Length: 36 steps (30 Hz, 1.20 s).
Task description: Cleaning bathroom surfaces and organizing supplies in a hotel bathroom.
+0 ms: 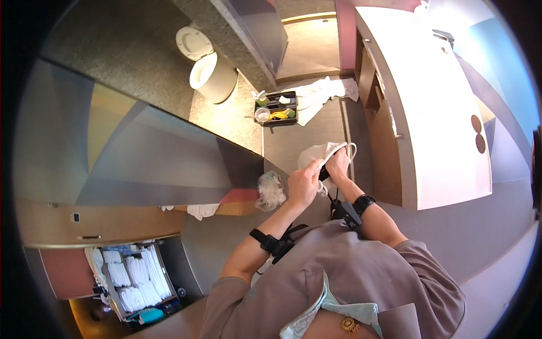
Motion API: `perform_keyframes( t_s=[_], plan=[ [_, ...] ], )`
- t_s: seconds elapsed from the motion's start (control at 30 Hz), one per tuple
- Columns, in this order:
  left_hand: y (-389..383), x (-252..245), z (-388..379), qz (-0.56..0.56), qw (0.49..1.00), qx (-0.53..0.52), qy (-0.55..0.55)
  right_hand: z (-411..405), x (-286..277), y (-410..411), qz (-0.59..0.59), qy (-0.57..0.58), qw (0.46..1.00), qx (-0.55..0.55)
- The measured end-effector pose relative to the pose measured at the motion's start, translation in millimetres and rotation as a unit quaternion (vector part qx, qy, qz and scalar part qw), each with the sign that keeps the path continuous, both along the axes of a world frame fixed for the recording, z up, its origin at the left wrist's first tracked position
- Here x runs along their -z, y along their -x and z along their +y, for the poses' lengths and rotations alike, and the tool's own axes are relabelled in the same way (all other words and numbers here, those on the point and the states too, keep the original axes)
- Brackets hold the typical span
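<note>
My left hand (302, 186) grips the rim of a white cloth drawstring bag (312, 155) in front of my body. At the bag's mouth is my right hand (338, 164), its fingers partly hidden by the cloth. Between the two hands shows a dark object (324, 173), too covered to name. A white drawcord (353, 152) loops out past my right hand, and more white cord (322, 189) hangs by my left wrist.
Ahead on the floor sit a black caddy (276, 123) of cleaning supplies and crumpled white linen (315, 99). A clear plastic bag (271, 190) lies by the wall's end. A white-topped counter (440, 127) stands right, a toilet (214, 80) beyond; a linen cart (139, 275) is lower left.
</note>
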<state>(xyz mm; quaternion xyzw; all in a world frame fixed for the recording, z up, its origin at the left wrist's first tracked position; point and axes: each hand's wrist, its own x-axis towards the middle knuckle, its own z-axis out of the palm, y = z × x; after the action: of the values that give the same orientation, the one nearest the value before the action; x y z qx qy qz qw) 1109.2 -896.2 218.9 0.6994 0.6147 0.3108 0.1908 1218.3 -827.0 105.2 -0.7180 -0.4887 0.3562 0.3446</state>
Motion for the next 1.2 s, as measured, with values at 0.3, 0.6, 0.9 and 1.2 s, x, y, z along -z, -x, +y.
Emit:
perform_keyframes(
  t_s=[0.3,0.6,0.9,1.2],
  plan=[
    [18.5,26.8,70.4,-0.119,0.982,-0.041,0.142,-11.5,-78.4,-64.5,0.390,0.263,0.858,-0.207],
    [22.8,27.2,85.2,-0.040,0.954,0.198,0.223,-19.2,-43.0,-52.4,0.539,0.222,0.805,0.105],
    [57.0,34.2,155.4,-0.072,0.932,0.253,0.250,-3.5,-41.8,14.5,0.578,0.224,0.743,0.252],
    [93.7,48.9,203.4,-0.086,0.923,0.307,0.216,48.0,-96.0,37.6,0.150,0.245,0.931,-0.224]
  ],
)
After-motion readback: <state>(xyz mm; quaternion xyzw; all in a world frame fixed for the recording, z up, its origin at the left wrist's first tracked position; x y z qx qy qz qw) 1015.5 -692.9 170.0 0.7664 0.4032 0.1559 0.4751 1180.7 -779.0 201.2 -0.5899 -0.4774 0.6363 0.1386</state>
